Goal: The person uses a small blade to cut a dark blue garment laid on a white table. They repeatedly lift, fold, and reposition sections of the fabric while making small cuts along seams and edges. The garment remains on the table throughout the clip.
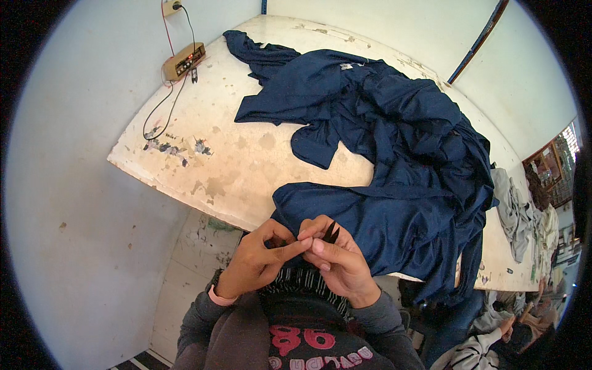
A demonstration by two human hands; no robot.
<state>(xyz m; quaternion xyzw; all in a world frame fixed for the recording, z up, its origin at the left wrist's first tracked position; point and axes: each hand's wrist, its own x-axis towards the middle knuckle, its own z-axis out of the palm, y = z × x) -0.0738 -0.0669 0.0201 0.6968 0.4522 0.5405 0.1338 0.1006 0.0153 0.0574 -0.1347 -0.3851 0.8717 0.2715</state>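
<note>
Close in front of my body, my left hand (pixel 262 256) and my right hand (pixel 339 259) meet at the fingertips. A small pair of dark thread snips (pixel 331 232) sits in my right hand, its two pointed blades showing above the fingers. The thumb and forefinger of my left hand are pinched together against the right fingertips; what lies between them is too small to make out. Just beyond my hands, a navy blue garment (pixel 382 213) spreads in crumpled folds over the pale worktable (pixel 246 148). Part of it hangs over the near edge.
A tan box with sockets and a lit red light (pixel 184 61) stands at the table's left edge, with a black cord (pixel 150 123) trailing from it. Grey cloth (pixel 512 209) lies at the far right. Another person's striped sleeve (pixel 475 351) shows at the lower right.
</note>
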